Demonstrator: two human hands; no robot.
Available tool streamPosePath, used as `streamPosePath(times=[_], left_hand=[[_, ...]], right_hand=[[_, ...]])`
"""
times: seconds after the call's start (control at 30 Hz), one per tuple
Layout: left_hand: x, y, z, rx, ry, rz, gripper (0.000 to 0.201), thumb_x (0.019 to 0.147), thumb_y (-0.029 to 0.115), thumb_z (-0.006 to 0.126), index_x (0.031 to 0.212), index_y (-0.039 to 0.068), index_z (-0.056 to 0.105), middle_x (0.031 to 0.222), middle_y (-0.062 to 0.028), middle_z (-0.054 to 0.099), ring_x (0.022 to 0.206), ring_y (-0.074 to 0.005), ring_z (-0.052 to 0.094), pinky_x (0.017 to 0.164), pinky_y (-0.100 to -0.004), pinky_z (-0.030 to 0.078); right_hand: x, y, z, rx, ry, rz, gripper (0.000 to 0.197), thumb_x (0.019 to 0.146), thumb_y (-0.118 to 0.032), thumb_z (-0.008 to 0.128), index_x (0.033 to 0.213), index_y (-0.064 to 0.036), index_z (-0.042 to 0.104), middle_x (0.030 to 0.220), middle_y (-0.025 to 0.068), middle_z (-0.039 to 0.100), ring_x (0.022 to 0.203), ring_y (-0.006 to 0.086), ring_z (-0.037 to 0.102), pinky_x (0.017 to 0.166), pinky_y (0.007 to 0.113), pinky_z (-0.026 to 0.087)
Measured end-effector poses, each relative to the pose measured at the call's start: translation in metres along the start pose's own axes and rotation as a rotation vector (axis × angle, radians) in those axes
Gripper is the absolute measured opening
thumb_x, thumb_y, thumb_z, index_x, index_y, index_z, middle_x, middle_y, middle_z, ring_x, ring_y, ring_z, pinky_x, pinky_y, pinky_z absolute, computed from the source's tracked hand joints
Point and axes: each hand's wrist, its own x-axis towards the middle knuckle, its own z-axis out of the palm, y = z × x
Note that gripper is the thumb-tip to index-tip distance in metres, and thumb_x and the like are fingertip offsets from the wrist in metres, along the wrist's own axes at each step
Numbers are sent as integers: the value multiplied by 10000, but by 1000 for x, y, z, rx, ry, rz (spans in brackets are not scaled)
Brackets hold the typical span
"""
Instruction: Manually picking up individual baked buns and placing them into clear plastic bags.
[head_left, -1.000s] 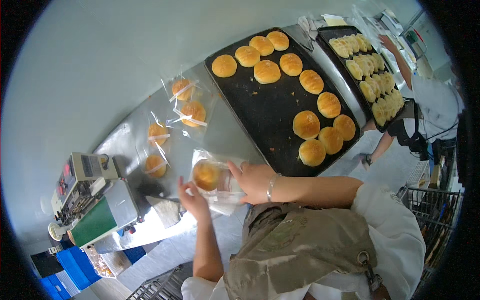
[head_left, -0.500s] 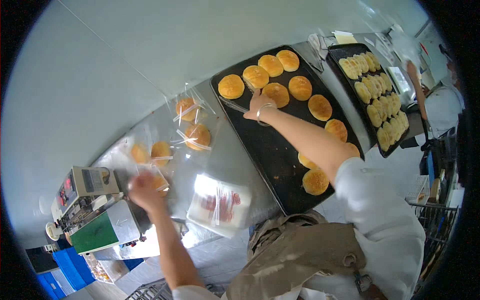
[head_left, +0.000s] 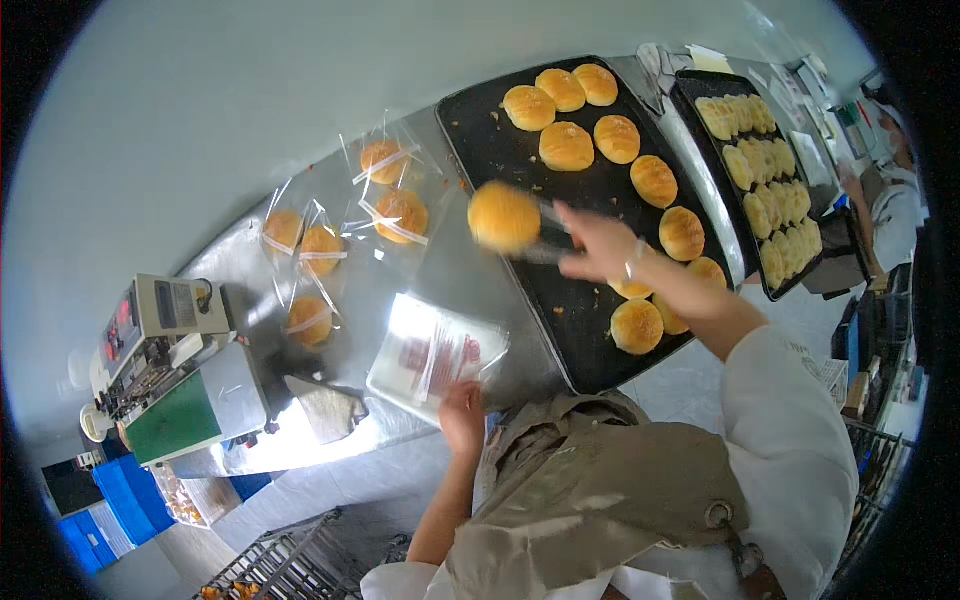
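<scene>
Withdrawn from tray (head_left: pixel 480 130) since half a second before: right hand (head_left: pixel 598 245), tongs (head_left: pixel 548 240) closed on bun (head_left: pixel 504 216), just left of grip. Left hand (head_left: pixel 462 415): fingertips resting on bag stack (head_left: pixel 436 355).

A long stainless-steel worktable (head_left: pixel 450 270) runs diagonally below a plain pale grey-white wall (head_left: pixel 250 100), its surface throwing a bright glare patch near the lower left end. At that end stands a sealing machine (head_left: pixel 170 350) with a green housing and a small control panel, and beneath it are blue crates (head_left: pixel 100 505) and part of a wire rack (head_left: pixel 290 565) on a light grey floor. Far right: another person (head_left: pixel 895 210) in white at a cluttered counter, with a wire trolley (head_left: pixel 880 450) close by.
</scene>
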Motion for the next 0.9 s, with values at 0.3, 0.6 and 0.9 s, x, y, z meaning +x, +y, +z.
streamPosePath(times=[0.3,0.6,0.9], left_hand=[[25,29,-20,-40,-50,-360,120,780,97,543,754,-18,566,816,-149,619,688,-208,583,631,-301,445],[29,87,-71,86,144,-44,80,751,56,542,757,21,471,1136,-230,482,1016,-403,474,862,-422,374],[36,71,-70,23,256,75,104,783,72,511,788,-23,468,1098,-214,523,924,-348,534,784,-369,422]], right_hand=[[-90,-74,77,-140,-399,-42,761,691,-289,593,1288,-11,211,980,173,498,792,295,555,665,373,456],[-76,-102,77,-183,-114,24,689,689,-220,580,1246,10,245,906,188,516,705,307,575,606,387,474],[-85,-120,70,-239,-127,-327,642,696,-182,535,1268,-21,290,941,163,490,752,284,559,595,365,474]])
